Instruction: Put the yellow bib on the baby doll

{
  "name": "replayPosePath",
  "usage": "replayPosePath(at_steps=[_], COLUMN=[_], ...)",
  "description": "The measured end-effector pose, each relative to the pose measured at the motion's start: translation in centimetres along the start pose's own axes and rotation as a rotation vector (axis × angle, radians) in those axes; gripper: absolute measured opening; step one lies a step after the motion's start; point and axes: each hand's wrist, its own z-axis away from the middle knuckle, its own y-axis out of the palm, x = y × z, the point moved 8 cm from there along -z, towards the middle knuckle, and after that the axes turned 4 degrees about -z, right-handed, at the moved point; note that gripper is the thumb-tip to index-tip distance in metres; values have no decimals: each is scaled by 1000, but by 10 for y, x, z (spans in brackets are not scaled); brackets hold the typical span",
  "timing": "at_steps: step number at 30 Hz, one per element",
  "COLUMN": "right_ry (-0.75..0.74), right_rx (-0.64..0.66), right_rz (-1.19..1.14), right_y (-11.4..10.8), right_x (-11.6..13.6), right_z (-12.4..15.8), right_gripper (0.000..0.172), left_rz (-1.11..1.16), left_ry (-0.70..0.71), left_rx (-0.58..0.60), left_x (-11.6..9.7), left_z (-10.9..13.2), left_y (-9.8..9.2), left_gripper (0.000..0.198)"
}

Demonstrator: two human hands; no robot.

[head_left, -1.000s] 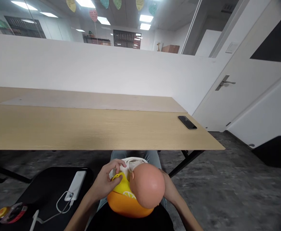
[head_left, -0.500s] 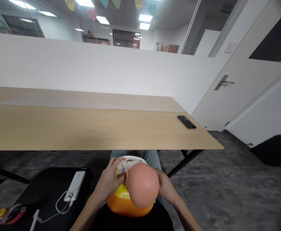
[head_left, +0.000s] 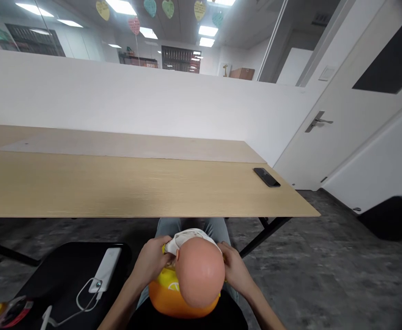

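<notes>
A bald baby doll lies in the person's lap below the table edge, its head toward the camera and its face hidden. White cloth clothing with yellow trim covers its upper body. My left hand is closed on the clothing's yellow-trimmed edge at the doll's left side in the picture. On the other side, my right hand pinches the clothing's edge, its fingertips partly hidden by the head. Under the head shows an orange and yellow rounded object with a citrus-slice print.
A wooden table stands in front, with a black phone near its right end. To the left, a black chair seat carries a white power bank with a cable and a yellow-red item.
My left hand has shifted from lying over the cloth to gripping its yellow-trimmed edge. The white cloth now spreads wider above the head. My right hand has moved slightly up along the doll's side.
</notes>
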Motion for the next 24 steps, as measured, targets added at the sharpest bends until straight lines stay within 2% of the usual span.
replayPosePath(at_steps=[3, 6, 8, 11, 14, 18, 21, 24], right_ry=[-107, -179, -167, -140, -131, 8, 113, 133], right_rx=[-42, -115, -163, -209, -236, -277, -314, -306], right_rz=[-4, -14, -49, -73, -25, 65, 121, 169], right_y=[-11, -27, -40, -60, -79, -100, -111, -118], right_x=[25, 50, 62, 79, 97, 104, 102, 98], right_z=[-5, -16, -27, -48, -76, -120, -150, -180], right_gripper=[13, 12, 10, 21, 29, 29, 35, 38], left_rz=[171, 222, 244, 246, 121, 10, 0, 12], left_ry=[69, 145, 216, 273, 314, 333, 298, 272], left_rx=[8, 19, 32, 51, -19, -128, -124, -111], left_x=[-10, -27, -42, -63, -85, -112, -122, -124], left_z=[0, -3, -8, -20, -38, -61, -84, -115], left_y=[-13, -32, -47, -68, -91, -117, -125, -129], left_gripper=[15, 14, 15, 20, 19, 20, 27, 28])
